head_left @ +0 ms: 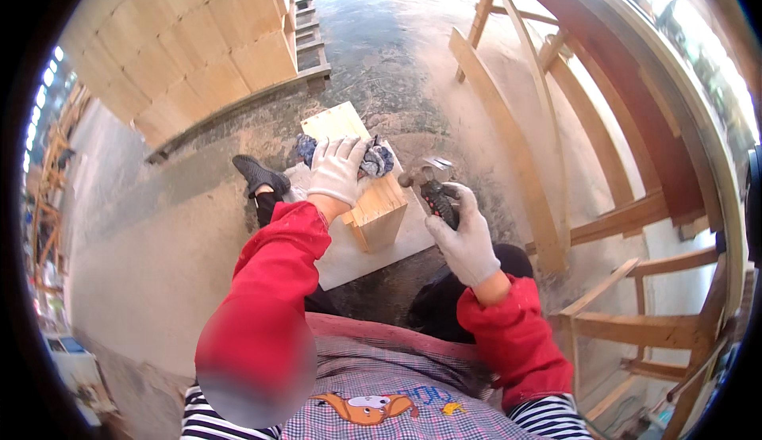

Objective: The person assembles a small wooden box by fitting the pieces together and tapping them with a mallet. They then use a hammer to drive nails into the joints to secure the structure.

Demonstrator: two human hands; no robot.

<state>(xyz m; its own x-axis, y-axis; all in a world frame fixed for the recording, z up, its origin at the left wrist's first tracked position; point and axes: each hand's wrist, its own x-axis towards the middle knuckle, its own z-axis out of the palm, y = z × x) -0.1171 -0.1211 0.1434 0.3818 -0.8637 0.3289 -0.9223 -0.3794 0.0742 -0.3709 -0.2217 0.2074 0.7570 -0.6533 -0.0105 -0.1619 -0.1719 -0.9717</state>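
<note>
My left hand (336, 172), in a whitish work glove, lies flat with fingers stretched over a crumpled dark-blue patterned rag (376, 159). Under the rag is a small pale wooden box (379, 203), standing on a whitish board (357, 266) on the floor. To the right of the box, my gloved right hand (467, 242) is closed around the dark grip of a hammer (436, 200). The hammer's metal head points away from me, close to the box's right side but apart from it. Part of the rag and the box top is hidden beneath my left hand.
Stacked wooden boxes (190, 43) rest on a pallet (313, 71) at the far left. Along the right stands a wooden frame (611, 130) with slanting planks, and a lower wooden rack (639, 329) is nearer. My shod foot (259, 175) is left of the box.
</note>
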